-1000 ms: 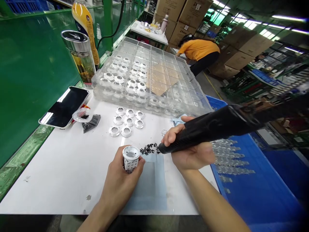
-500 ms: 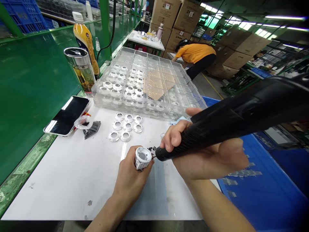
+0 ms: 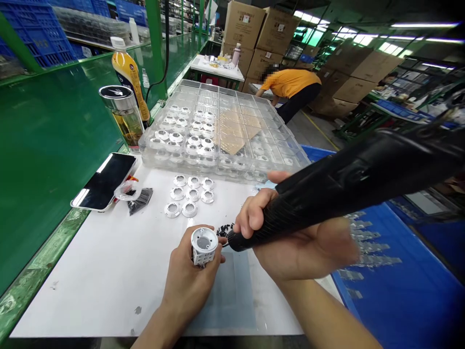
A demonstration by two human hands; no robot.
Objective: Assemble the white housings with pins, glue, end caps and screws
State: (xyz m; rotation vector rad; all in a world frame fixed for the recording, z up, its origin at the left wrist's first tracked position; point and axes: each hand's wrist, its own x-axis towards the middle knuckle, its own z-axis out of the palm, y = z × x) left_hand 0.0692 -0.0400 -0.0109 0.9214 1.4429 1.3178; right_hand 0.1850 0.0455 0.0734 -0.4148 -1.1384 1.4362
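Observation:
My left hand [image 3: 191, 271] is closed around a white metal housing [image 3: 204, 246] with a round, cup-like top and a perforated block below. In my right hand [image 3: 294, 237] is a black electric screwdriver [image 3: 308, 196], tilted, its thin bit pointing left and down. The bit's tip lies close to my left fingertips; whether it touches anything I cannot tell. Just behind the bit a small pile of black screws [image 3: 225, 230] rests on the white table [image 3: 109, 271]. Several white ring-shaped discs [image 3: 192, 195] lie in rows beyond my left hand.
A clear compartment tray [image 3: 225, 169] with more discs and cardboard stands behind. To the left are a phone [image 3: 104, 182], a small bag of black parts [image 3: 141, 201], a glass tumbler [image 3: 125, 118] and a yellow bottle [image 3: 131, 77]. A blue bin [image 3: 410, 291] flanks the right. Someone in orange bends farther back.
My left hand and the housing have shifted slightly left and down in view. The screwdriver has also moved left and a bit lower, and more of the black screw pile shows.

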